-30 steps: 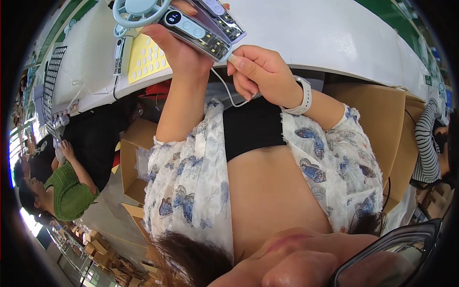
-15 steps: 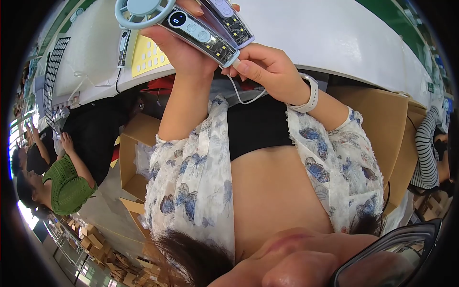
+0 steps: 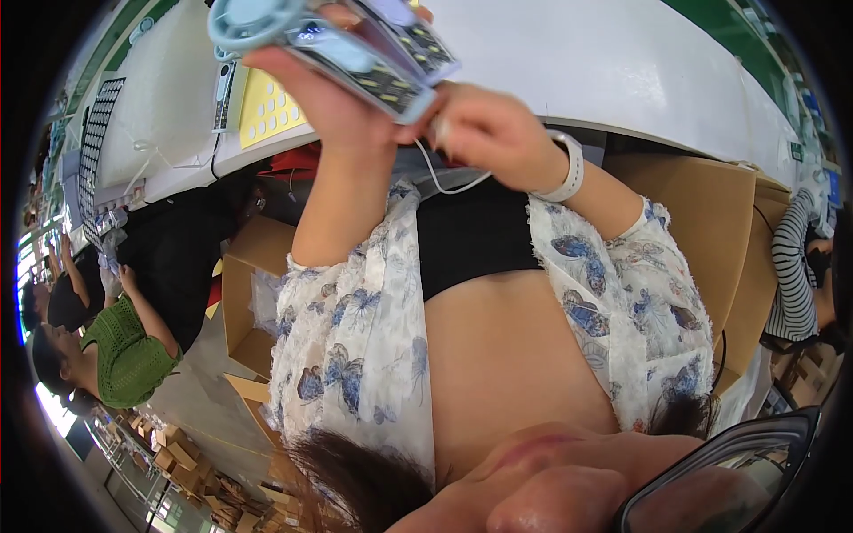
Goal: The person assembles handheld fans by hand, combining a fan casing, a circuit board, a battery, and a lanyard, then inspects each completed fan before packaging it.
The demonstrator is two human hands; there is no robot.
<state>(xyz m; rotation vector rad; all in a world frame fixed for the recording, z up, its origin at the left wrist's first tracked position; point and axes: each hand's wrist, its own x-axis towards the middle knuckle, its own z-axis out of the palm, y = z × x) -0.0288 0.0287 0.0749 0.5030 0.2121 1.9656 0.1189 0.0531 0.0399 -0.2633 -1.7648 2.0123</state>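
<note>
My left hand [image 3: 333,102] holds two handheld fans side by side over the table's near edge. One is a light blue fan [image 3: 338,53] with a round head and a clear-fronted handle showing its circuit board. Beyond it lies a lavender fan [image 3: 416,43] of similar build, its head out of view. Close to the blue fan's handle end is my right hand [image 3: 502,138], blurred, its fingers curled around what looks like the plug of a white cable [image 3: 458,189]. The cable loops below my hands. A white watch [image 3: 566,169] is on my right wrist.
Another fan [image 3: 224,98] lies on the white table [image 3: 604,62] beside a yellow sheet [image 3: 251,133] of white oval stickers. Cardboard boxes stand on the left [image 3: 258,247] and right [image 3: 680,213]. A person in green [image 3: 133,355] works at left; a striped sleeve [image 3: 791,275] shows at right.
My right hand has drawn slightly away from the blue fan's end, where its fingers pinched the plug. Both fans have shifted a little left and blurred.
</note>
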